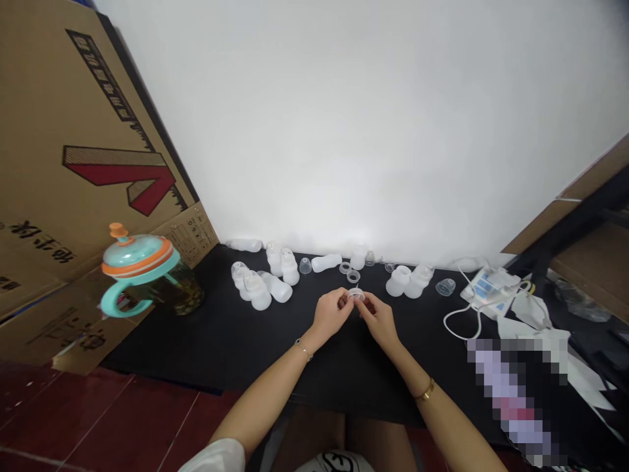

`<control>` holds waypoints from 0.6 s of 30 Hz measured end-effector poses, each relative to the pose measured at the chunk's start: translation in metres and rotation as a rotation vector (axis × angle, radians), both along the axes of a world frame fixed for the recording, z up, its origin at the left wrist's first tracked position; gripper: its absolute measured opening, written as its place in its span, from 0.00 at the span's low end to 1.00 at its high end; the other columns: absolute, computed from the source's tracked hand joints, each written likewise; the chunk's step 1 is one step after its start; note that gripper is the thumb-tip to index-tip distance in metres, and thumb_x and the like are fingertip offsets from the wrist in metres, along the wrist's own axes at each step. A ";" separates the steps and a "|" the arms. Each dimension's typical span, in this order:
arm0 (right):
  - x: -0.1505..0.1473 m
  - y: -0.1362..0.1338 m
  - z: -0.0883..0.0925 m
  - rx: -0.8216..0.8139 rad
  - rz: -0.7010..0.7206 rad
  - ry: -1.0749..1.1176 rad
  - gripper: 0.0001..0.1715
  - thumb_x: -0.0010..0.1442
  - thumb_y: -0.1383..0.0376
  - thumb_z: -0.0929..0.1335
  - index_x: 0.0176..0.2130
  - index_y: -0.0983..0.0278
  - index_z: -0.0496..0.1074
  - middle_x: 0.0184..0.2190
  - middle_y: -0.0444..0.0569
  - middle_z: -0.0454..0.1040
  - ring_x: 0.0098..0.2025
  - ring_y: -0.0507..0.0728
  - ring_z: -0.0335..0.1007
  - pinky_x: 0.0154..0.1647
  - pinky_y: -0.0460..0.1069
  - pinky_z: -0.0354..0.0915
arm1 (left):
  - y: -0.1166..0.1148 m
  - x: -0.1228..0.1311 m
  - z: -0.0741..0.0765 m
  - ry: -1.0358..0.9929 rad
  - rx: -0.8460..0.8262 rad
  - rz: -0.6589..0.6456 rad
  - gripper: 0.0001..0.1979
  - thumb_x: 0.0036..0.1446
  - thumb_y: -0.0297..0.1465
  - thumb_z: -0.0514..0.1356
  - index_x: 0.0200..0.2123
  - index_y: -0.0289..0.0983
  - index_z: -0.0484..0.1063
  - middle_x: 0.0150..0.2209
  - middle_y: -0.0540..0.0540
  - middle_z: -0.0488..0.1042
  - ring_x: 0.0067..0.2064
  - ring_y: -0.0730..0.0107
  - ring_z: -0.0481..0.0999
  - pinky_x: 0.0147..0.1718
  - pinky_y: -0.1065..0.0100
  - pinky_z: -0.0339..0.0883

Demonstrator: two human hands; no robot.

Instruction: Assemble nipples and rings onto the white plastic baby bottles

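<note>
My left hand point(330, 313) and my right hand point(377, 318) meet over a black mat point(230, 341), and both pinch a small clear ring-shaped part point(356, 295) between their fingertips. Just beyond the hands lie two more clear rings point(353, 276) and several white translucent baby bottles point(275, 285), some lying on their sides. More bottles point(409, 280) stand to the right, next to a small clear cap point(445, 286).
A jug with a teal handle and an orange-rimmed lid point(142, 272) stands at the left, in front of leaning cardboard boxes point(73, 164). A white device with a cable point(489, 290) and white papers point(545, 328) lie at the right. A white wall stands behind.
</note>
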State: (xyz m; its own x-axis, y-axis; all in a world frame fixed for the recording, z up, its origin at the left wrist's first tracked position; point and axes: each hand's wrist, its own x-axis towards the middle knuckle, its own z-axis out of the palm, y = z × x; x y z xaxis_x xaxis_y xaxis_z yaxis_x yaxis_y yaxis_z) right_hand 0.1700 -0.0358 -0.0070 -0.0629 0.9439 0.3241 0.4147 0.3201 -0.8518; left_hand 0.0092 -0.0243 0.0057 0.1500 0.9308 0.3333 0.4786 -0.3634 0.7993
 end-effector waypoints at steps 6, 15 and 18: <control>-0.001 -0.001 0.001 -0.008 0.006 0.009 0.22 0.65 0.49 0.66 0.45 0.63 0.77 0.30 0.46 0.77 0.28 0.55 0.70 0.29 0.47 0.66 | -0.001 0.000 0.002 -0.012 -0.013 -0.004 0.11 0.61 0.35 0.56 0.29 0.38 0.71 0.25 0.52 0.70 0.27 0.73 0.68 0.28 0.72 0.59; -0.002 -0.002 0.005 -0.005 0.006 0.013 0.23 0.66 0.48 0.65 0.42 0.63 0.77 0.28 0.46 0.77 0.27 0.55 0.69 0.29 0.47 0.66 | -0.001 0.000 0.001 -0.027 -0.007 -0.005 0.11 0.61 0.35 0.56 0.28 0.38 0.70 0.24 0.53 0.70 0.27 0.74 0.67 0.28 0.72 0.58; -0.002 -0.002 0.004 -0.004 0.008 0.012 0.22 0.66 0.49 0.65 0.42 0.63 0.77 0.29 0.46 0.76 0.27 0.55 0.70 0.30 0.47 0.66 | -0.001 0.000 0.000 -0.029 -0.003 -0.004 0.11 0.61 0.35 0.56 0.28 0.38 0.70 0.24 0.53 0.69 0.27 0.74 0.67 0.28 0.72 0.58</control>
State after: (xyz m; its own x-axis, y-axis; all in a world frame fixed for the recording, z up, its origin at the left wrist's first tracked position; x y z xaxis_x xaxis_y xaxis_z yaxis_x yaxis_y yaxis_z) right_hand 0.1684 -0.0382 -0.0027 -0.0670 0.9448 0.3208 0.4020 0.3198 -0.8580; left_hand 0.0094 -0.0256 0.0060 0.1441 0.9310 0.3353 0.4534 -0.3633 0.8139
